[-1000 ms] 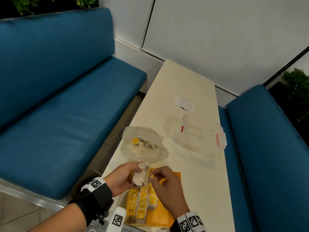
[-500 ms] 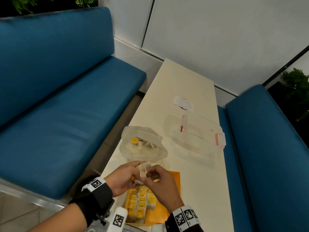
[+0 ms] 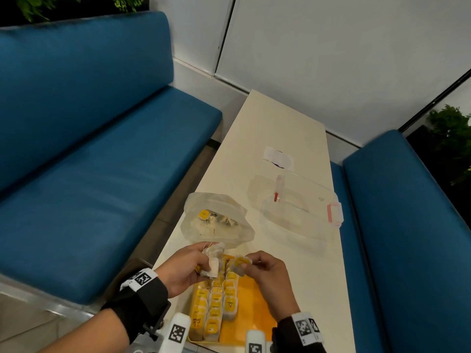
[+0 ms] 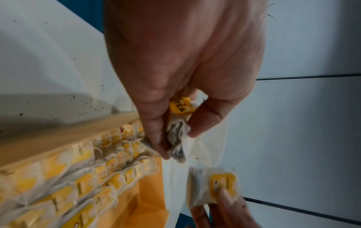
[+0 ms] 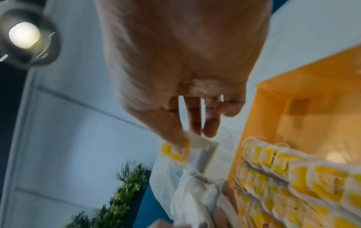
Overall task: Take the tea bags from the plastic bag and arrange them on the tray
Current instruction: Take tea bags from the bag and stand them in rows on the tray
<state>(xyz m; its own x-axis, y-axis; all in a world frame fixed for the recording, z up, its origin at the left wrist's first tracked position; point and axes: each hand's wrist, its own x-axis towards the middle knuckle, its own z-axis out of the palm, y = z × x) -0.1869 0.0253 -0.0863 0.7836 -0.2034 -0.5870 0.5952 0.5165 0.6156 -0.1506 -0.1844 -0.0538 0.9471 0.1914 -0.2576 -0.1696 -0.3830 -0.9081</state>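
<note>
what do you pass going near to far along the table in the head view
yellow tray holding rows of tea bags → the two hands, left hand and right hand, each holding tea bags → open plastic bag → clear lidded container → white paper slip

Head camera looks forward and down along the surface (image 3: pixel 285 128) from above. Both wrist cameras sit very close, facing along the fingers; all three views share the orange tray (image 3: pixel 251 299) (image 4: pixel 150 192) (image 5: pixel 277 95).
</note>
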